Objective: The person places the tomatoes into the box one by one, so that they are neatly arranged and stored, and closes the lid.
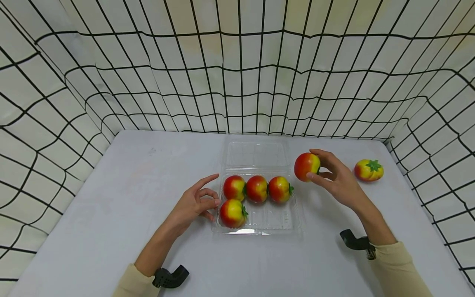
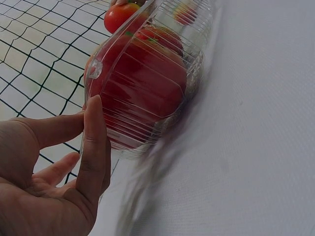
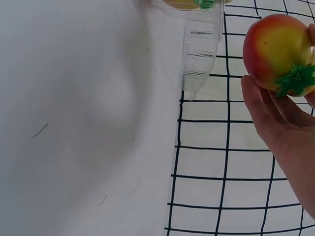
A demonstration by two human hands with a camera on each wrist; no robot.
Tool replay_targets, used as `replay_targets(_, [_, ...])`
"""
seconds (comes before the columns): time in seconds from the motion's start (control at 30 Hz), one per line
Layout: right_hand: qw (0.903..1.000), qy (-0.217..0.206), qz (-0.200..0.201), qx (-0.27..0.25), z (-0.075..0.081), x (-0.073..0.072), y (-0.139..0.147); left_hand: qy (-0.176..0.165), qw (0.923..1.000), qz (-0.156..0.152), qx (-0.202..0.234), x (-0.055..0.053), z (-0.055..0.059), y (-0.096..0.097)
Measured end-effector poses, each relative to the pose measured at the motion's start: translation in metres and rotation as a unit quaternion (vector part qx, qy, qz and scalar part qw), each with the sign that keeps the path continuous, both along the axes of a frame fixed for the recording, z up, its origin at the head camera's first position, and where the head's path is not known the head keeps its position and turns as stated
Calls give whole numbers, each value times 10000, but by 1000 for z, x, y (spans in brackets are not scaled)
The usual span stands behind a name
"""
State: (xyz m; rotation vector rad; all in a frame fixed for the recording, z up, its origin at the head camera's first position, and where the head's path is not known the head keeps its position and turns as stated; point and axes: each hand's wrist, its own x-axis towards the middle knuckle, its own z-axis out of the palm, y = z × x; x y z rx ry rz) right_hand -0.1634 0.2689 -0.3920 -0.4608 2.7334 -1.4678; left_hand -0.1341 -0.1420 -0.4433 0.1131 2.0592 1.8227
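Four fruits packed in the box, two remain outside

Inside the clear box (image 1: 272,216) there are four red-and-yellow fruits (image 1: 257,189): three make the far row, and one sits at the near-left corner. I judge the packing to be more than half done. The near row of the box has free room, perhaps for the two fruits that are left. The held fruit (image 1: 306,166) is above the counter (image 1: 130,198), just to the right of the box, grasped by the fingers of the right hand (image 1: 335,177). The last fruit (image 1: 368,170) lies farther to the right of the box. The left hand (image 1: 196,202) is at the left edge of the box, its fingers loose and grasping nothing; whether the thumb really presses the rim, I cannot tell.

In the left wrist view, the box wall blurs the fruits behind it. The right wrist view cuts off both the box and the right hand.
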Motion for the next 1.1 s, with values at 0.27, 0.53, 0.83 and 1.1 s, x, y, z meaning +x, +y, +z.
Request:
replay_targets(0.27, [9997, 101, 148, -171, 0, 4, -4, 17, 10000, -10, 0, -1, 0, 1])
replay_targets(0.53, [9991, 14, 219, -354, 2, 10, -11, 22, 10000, -8, -1, -1, 1, 1])
replay_targets(0.83, [9991, 33, 238, -344, 3, 14, -16, 13, 10000, 13, -13, 0, 1, 1])
replay_targets(1.1, [9990, 85, 313, -316, 3, 18, -21, -7, 10000, 41, -22, 0, 2, 2])
